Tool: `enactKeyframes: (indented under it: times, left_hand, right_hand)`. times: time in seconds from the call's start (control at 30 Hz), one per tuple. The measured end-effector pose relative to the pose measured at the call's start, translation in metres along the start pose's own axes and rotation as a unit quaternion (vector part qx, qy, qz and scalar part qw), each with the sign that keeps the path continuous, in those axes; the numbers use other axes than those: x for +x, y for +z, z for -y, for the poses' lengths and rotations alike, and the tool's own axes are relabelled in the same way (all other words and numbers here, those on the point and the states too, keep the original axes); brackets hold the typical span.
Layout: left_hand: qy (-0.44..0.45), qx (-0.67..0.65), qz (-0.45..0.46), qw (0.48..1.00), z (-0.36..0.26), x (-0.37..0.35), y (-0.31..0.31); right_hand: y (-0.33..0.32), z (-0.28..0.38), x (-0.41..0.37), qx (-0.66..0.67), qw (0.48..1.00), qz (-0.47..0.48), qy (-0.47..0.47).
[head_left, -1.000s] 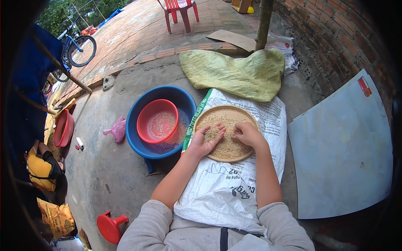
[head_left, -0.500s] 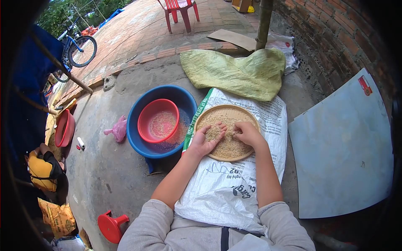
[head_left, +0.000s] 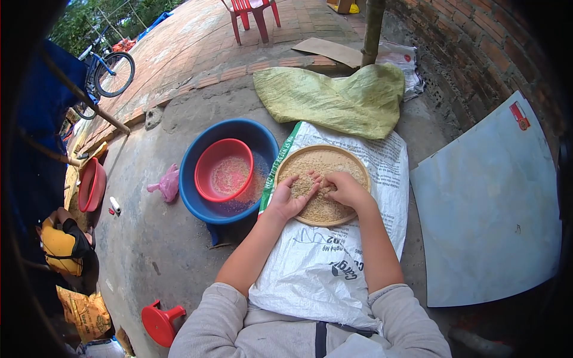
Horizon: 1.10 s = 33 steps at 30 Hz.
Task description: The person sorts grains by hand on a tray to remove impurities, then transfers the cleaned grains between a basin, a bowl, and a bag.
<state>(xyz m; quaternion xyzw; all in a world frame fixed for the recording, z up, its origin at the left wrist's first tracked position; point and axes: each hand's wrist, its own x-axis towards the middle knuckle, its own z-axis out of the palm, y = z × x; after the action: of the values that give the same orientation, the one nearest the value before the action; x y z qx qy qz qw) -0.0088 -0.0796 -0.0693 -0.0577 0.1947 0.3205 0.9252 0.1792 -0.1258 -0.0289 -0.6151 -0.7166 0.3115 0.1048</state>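
Note:
A round woven tray (head_left: 323, 224) of pale grain (head_left: 325, 209) rests on a printed white sack (head_left: 310, 286) across my lap. My left hand (head_left: 288, 201) is palm up over the tray's left side, cupped around a small heap of the grain. Beside its fingertips, my right hand (head_left: 349, 191) has thumb and forefinger pinched together over the tray; whatever lies between them is too small to make out. Left of the tray, a red basin (head_left: 204, 173) with scattered grain sits inside a larger blue basin (head_left: 190, 200).
A yellow-green sack (head_left: 334, 98) lies beyond the tray. At right leans a pale sheet (head_left: 489, 209). A pink bag (head_left: 167, 185) and a red stool (head_left: 158, 325) are on the left floor. A person in yellow (head_left: 59, 247) crouches far left.
My right hand has moved slightly left, closer to the left fingertips. More bare tray shows at the far side, the grain lying nearer me. The whole view has shifted slightly.

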Motion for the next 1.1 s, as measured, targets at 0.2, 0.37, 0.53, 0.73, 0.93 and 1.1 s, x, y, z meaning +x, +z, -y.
enactKeyframes:
  times: [0.2,0.37,0.53,0.73,0.93,1.1]
  left_hand:
    - [0.023,0.012,-0.018,1.000,0.001,0.002,-0.005]
    - [0.007,0.015,-0.010,1.000,0.000,0.002,-0.003]
    - [0.010,0.027,0.014,0.999,-0.001,0.004,-0.006]
    - [0.014,0.026,-0.001,1.000,-0.001,0.003,-0.003]
    - [0.006,0.013,0.012,1.000,-0.001,0.002,-0.004]
    - [0.022,0.009,-0.034,0.999,-0.002,0.005,-0.008]
  right_hand:
    - [-0.050,0.058,-0.026,0.204,0.965,-0.128,-0.101]
    - [-0.025,0.030,-0.021,0.093,0.976,-0.176,-0.088]
    - [0.007,-0.002,-0.005,-0.028,0.999,0.005,0.038]
    - [0.006,-0.007,-0.001,0.044,0.999,-0.006,0.007]
    - [-0.007,0.011,0.001,0.108,0.977,-0.170,-0.075]
    - [-0.016,0.045,-0.003,0.207,0.937,-0.195,-0.205]
